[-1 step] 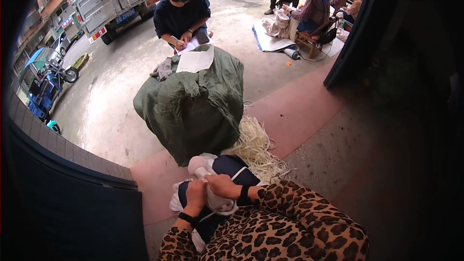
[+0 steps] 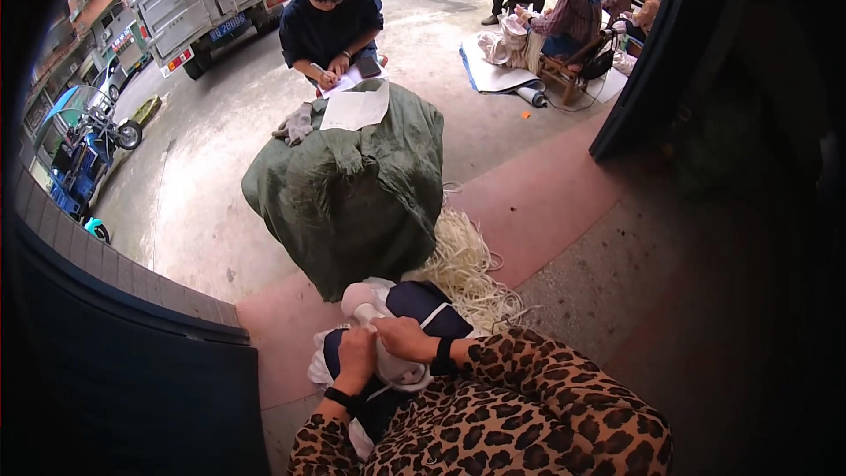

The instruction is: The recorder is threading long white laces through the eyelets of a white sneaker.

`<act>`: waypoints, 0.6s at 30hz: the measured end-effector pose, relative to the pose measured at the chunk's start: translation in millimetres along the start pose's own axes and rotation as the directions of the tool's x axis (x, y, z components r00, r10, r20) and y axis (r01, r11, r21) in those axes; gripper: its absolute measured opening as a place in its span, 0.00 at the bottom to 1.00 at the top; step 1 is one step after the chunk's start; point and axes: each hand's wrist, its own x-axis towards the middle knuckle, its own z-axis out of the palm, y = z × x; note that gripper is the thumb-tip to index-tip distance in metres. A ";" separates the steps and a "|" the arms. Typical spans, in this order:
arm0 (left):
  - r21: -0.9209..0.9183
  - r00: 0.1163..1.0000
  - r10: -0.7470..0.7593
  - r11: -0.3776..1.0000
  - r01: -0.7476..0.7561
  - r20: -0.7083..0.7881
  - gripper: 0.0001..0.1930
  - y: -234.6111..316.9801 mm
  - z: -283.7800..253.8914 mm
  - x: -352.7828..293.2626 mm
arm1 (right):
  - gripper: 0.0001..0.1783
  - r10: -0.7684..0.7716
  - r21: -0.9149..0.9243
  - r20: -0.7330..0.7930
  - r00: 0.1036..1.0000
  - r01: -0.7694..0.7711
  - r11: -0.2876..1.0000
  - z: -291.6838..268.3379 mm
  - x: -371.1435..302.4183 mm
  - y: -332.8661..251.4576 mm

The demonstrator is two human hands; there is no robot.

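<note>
My left hand (image 2: 357, 354) and my right hand (image 2: 404, 338) are close together over my lap. Both are closed on a white cloth piece (image 2: 403, 374), whose exact kind I cannot make out. Just beyond the fingers sits a pale pink, rounded thing (image 2: 357, 296) with a white part below it, partly covered by my hands. Dark navy cloth with a white stripe (image 2: 429, 307) lies under and around the work. More white cloth (image 2: 319, 368) bunches at the left side of my lap.
A bulging green sack (image 2: 352, 220) stands ahead, with paper sheets (image 2: 355, 111) and a grey glove (image 2: 297, 123) on top. Behind it a person (image 2: 330, 18) writes. White cords (image 2: 467, 269) heap beside the sack. Dark doors flank me; a truck (image 2: 207, 0) and seated people are outside.
</note>
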 end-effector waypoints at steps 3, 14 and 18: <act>0.022 0.993 -0.077 0.997 0.075 0.092 0.07 1.7 -4.5 2.8 | 0.15 0.102 0.152 -0.100 0.990 -0.086 0.985 1.6 8.0 2.4; 0.209 0.935 0.261 0.927 -0.312 0.240 0.03 -20.5 -20.7 11.1 | 0.16 -0.073 0.207 -0.105 0.992 0.094 0.974 -2.0 15.1 20.2; 0.418 0.989 -0.118 0.906 0.070 0.090 0.03 -95.1 -54.7 -42.8 | 0.16 -0.037 0.145 0.103 0.994 0.022 0.989 -44.8 -4.9 38.0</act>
